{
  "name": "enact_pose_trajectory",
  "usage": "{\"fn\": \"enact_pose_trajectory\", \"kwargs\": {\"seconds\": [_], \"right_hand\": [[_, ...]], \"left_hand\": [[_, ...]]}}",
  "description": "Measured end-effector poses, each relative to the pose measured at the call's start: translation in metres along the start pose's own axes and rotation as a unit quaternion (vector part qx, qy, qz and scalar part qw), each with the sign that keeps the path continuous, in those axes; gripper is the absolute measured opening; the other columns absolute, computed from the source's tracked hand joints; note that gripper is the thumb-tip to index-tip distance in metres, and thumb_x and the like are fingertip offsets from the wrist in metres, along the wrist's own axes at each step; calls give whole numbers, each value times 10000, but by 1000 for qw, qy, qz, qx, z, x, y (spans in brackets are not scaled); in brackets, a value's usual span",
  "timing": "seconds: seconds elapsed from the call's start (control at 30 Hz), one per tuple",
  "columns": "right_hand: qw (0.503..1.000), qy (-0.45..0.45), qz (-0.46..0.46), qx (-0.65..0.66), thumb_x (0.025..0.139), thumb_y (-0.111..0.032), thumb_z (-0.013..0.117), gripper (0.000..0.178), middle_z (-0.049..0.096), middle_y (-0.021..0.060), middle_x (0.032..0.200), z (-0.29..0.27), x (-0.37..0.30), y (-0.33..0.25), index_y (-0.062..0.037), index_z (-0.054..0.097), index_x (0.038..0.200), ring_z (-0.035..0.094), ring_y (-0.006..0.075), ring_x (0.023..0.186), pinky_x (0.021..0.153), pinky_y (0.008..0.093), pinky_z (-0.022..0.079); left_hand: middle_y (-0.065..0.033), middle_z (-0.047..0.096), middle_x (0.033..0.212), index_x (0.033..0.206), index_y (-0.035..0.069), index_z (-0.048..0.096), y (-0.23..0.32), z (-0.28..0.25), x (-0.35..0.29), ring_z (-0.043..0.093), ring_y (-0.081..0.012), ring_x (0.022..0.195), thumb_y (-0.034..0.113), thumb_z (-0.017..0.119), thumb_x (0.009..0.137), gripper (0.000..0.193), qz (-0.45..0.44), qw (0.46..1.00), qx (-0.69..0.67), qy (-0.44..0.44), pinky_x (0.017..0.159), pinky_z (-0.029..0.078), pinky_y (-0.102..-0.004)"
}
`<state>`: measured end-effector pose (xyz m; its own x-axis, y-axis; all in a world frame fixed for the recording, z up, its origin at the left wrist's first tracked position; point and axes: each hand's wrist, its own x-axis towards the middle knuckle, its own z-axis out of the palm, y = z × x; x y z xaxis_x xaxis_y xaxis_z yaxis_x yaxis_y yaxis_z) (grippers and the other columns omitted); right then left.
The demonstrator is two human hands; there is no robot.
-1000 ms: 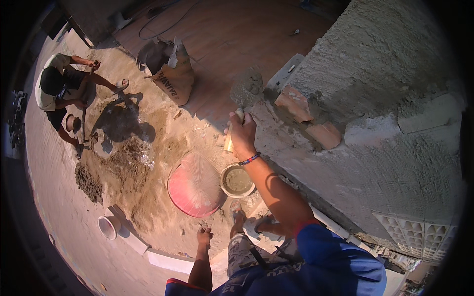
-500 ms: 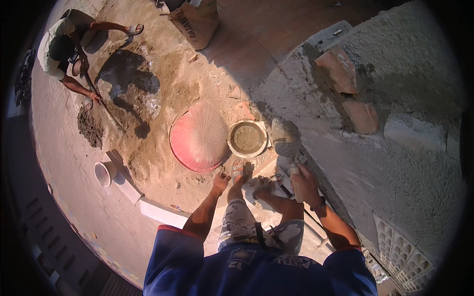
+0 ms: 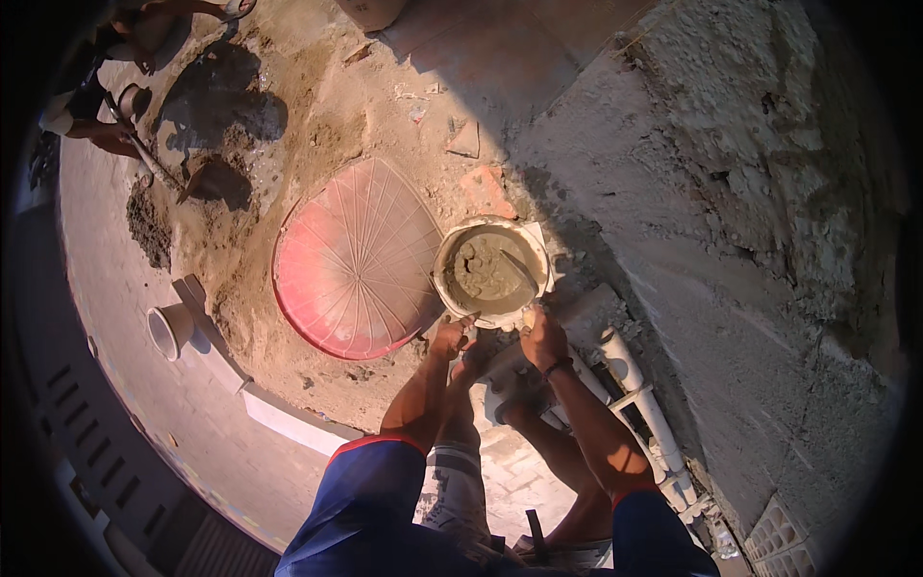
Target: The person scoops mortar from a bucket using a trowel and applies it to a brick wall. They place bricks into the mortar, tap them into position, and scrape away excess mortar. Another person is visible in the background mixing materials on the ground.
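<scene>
A round bucket (image 3: 444, 288) of wet grey mortar (image 3: 486, 274) stands in front of me, its rim pale with dried splashes. My left hand (image 3: 450, 338) is closed at the bucket's near rim, fingers curled and seemingly gripping its edge. In my right hand (image 3: 544, 338) is a trowel (image 3: 520, 273), held by its light-coloured handle just over the near right rim. The trowel's blade slants into the mortar, which partly hides it. Left of the bucket, almost touching it, lies a large red dusty dome-shaped lid or basin (image 3: 356, 260).
A co-worker (image 3: 96, 115) works a long-handled tool beside wet mix at the upper left. A small pale bucket (image 3: 170, 330) stands by the kerb (image 3: 293, 415). White pipes (image 3: 639, 385) run along the rough wall (image 3: 731, 288) at right. Broken red tile (image 3: 487, 190) lies beyond the bucket.
Both hands have moved forward to the bucket. The trowel has gone from right of the bucket into its mortar. My view has dipped closer, and the tiles on the right ledge are out of sight.
</scene>
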<state>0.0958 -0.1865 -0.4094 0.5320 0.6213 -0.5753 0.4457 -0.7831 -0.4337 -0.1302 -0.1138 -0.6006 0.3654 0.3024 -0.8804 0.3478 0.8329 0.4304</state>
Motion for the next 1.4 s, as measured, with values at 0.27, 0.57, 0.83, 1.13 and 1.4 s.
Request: {"fn": "enact_pose_trajectory", "kwargs": {"seconds": [0.27,0.57,0.83,1.13,1.4], "right_hand": [[999,-35,27,30,796,-183,585,511,615,297,1099,-19,13,38,-19,527,1276,598,451,1023,893,508,491],[988,-125,63,-70,766,-161,585,335,667,262,980,-153,-16,-8,-9,633,1061,653,389,958,826,487,516],[940,-129,-221,-225,776,-170,594,148,687,170,875,-205,-145,-70,-65,654,861,682,310,889,730,433,532],[923,53,-319,-206,803,-212,592,341,649,143,874,-344,-275,-56,-38,631,1093,624,310,925,762,399,496],[898,134,-213,-361,797,-115,582,247,637,163,827,-493,-328,-124,19,633,998,631,292,798,659,375,508]], "left_hand": [[-48,552,731,886,47,552,25,77,24,576,-207,566,11,552,781,111,-96,923,-367,70,487,511,-334],[-41,559,638,845,20,580,104,111,-160,502,-133,479,-16,536,776,90,64,983,-40,166,356,335,-281],[-88,676,831,1120,9,633,183,133,-329,626,-179,711,-6,572,725,400,152,962,227,15,649,496,-318],[-22,599,793,1020,-18,613,296,207,-459,523,-110,667,-105,528,708,335,221,947,231,11,568,424,-272],[-33,624,807,1027,-14,619,349,253,-559,540,-113,668,-85,531,745,304,270,951,149,29,576,433,-267]]}}
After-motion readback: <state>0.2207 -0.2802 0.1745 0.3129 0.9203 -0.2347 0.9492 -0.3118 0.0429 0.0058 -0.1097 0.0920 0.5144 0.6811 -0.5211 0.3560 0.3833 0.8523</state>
